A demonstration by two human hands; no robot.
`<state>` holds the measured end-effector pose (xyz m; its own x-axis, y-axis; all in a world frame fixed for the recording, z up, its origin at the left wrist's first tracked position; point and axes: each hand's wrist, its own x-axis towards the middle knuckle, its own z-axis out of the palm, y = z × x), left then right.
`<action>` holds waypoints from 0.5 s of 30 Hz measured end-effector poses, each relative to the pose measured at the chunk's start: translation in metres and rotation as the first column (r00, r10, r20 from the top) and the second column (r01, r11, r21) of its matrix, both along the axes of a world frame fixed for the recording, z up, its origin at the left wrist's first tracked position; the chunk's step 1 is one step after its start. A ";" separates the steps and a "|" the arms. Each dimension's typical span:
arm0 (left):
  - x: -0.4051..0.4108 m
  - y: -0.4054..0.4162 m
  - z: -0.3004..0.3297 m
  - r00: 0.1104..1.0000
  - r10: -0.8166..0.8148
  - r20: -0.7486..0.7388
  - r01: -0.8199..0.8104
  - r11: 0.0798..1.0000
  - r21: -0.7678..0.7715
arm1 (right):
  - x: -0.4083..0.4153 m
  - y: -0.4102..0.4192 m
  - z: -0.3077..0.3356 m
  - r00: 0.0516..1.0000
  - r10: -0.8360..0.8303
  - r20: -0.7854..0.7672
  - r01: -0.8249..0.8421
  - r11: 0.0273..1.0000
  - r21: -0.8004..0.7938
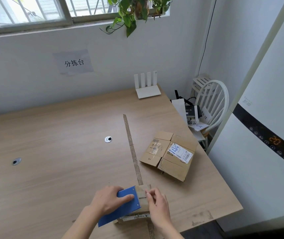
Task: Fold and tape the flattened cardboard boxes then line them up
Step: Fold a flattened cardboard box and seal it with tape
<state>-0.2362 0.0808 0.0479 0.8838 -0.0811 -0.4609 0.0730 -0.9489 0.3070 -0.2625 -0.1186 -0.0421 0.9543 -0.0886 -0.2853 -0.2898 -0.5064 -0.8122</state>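
Pale wood-grain table (51, 152) under a barred window (25, 11), white wall behind with a paper sign (73, 62) of printed characters, trailing green plant (130, 12) overhead. Matte laminate top, scuffed at the near right corner, crossed by a long worn strip of brown tape (133, 150) and pierced by two round metal-ringed cable holes (108, 139).

At the near end of that tape strip, a small cardboard box (142, 202): brown corrugated board, squared up, a printed label along its lower edge, tape over the top seam. Left hand (110, 199) pressed flat on a blue tape dispenser (122, 206), a smooth rectangular plate with small rivets, lying on the box's left side. Right hand (156, 204) against the box's right side, fingertips pinched together on clear tape at the top edge.

Right of the tape strip and well apart from the small box, a flattened cardboard box (169, 154): creased panels, flaps splayed, a white shipping label with blue handwriting and barcode, shiny old tape.

Far along the strip and to its right, near the wall, a white router (147, 87) with four flat upright antennas. Beyond the table's right edge, a white spindle-back chair (211, 104) piled with papers and a dark device, then a tall white appliance (261, 135) with an orange-lit display.
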 end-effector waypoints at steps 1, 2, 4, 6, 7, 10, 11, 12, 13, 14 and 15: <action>-0.001 0.000 0.000 1.000 -0.002 -0.004 0.002 1.000 -0.003 | -0.001 0.003 0.001 1.000 -0.011 -0.004 0.011 1.000 0.017; -0.002 0.001 0.000 1.000 -0.005 -0.008 0.005 1.000 -0.005 | -0.002 0.006 0.001 1.000 -0.016 -0.009 0.016 0.999 0.030; -0.004 0.000 -0.001 1.000 -0.012 -0.014 0.011 1.000 -0.008 | -0.003 0.008 -0.002 1.000 -0.026 -0.018 0.027 0.998 0.056; -0.004 0.001 -0.002 1.000 -0.009 -0.010 0.009 1.000 0.000 | -0.004 0.009 -0.003 0.999 -0.026 -0.020 0.027 0.998 0.059; -0.004 0.001 -0.003 1.000 -0.005 0.001 0.005 1.000 0.012 | -0.005 0.008 -0.004 1.000 -0.022 -0.015 0.022 0.998 0.053; -0.005 -0.001 -0.009 0.999 0.020 0.039 -0.022 0.998 0.056 | -0.006 0.003 -0.003 0.999 -0.032 -0.015 0.033 0.998 0.053; -0.006 -0.002 -0.012 0.999 0.024 0.043 -0.027 0.998 0.063 | -0.006 0.001 -0.002 0.999 -0.046 -0.019 0.047 0.998 0.050; -0.007 -0.003 -0.014 0.999 0.024 0.044 -0.027 0.997 0.066 | -0.007 -0.001 -0.002 0.998 -0.062 -0.013 0.063 0.997 0.053; -0.007 -0.005 -0.017 0.999 0.018 0.047 -0.021 0.997 0.071 | -0.007 -0.002 -0.001 0.997 -0.077 -0.005 0.078 0.995 0.061; -0.008 -0.006 -0.019 0.999 0.009 0.053 -0.014 0.997 0.077 | -0.008 -0.003 -0.002 0.995 -0.101 0.001 0.100 0.992 0.072; -0.008 -0.007 -0.020 0.998 -0.001 0.059 -0.004 0.996 0.084 | -0.010 -0.003 -0.003 0.991 -0.137 -0.010 0.137 0.987 0.080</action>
